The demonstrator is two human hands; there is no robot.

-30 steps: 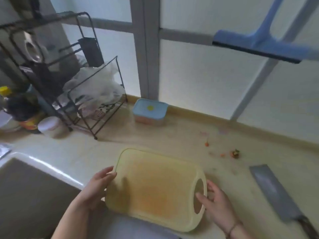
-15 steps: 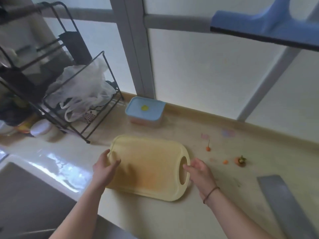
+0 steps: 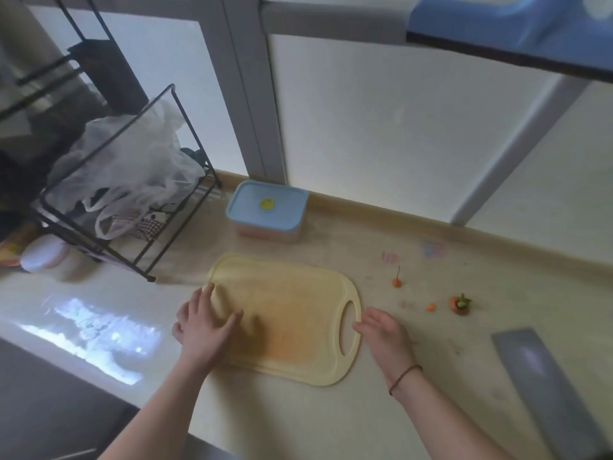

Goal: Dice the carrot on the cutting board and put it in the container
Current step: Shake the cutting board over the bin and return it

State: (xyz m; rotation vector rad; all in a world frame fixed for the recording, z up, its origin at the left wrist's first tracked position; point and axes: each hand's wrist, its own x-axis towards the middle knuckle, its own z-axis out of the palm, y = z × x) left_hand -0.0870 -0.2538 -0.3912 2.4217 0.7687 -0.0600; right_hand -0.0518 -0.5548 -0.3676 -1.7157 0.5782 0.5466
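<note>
Two hands frame the yellow cutting board (image 3: 292, 313) on the worktop (image 3: 431, 376): your left hand (image 3: 205, 327) lies flat on its left end, fingers spread; your right hand (image 3: 384, 336) touches the handle end, fingers relaxed. The lidded container (image 3: 267, 209) sits just behind; carrot scraps (image 3: 459, 305) lie right.

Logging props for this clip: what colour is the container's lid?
Light blue, with a small yellow dot in the middle; the container shows clearly in the head view.
</note>
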